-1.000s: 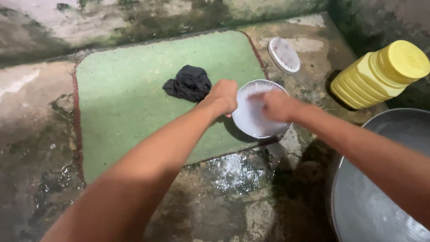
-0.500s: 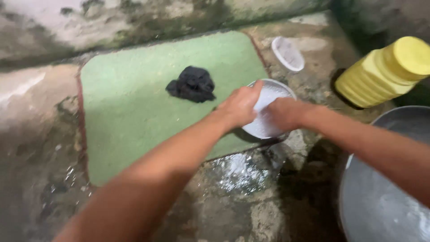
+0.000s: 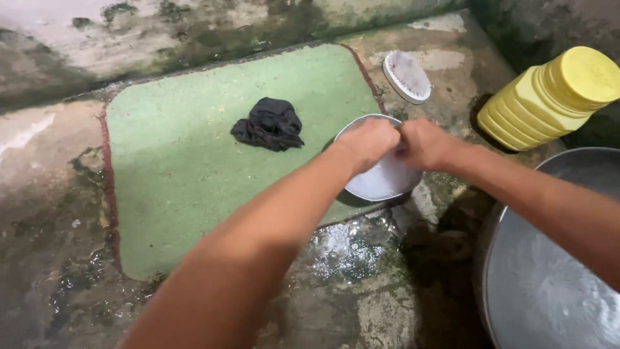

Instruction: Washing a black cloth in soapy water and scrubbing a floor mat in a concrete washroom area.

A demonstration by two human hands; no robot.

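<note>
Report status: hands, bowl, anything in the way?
Both hands, left hand and right hand, together over small white bowl. Grip unclear. Black cloth lies apart; nothing blocking.

Wet, stained concrete floor [image 3: 361, 304]; green slab [image 3: 194, 155] w/ red edge; mossy wall [image 3: 161, 32] behind.

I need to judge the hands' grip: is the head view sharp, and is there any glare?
Head view: the left hand and right hand are motion-blurred over the white bowl, so the grip is unclear; the near forearm is soft; the wet floor glints; the black cloth on the green slab is fairly sharp.
</note>
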